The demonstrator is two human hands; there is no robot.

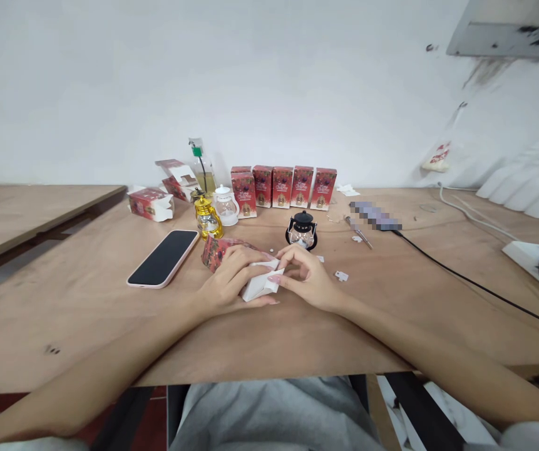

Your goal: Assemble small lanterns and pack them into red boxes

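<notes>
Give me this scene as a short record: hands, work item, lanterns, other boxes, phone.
left hand: holds a red-and-white box; hand
right hand: thumb and fingertips at the box's white end; firm pinch unclear
box position: tilted, white end toward the right hand
black lantern: on the table, just beyond the right hand
other lanterns: gold and white, side by side beyond the phone
upright boxes: red row near the wall
phone: lying left of the hands, screen dark
</notes>
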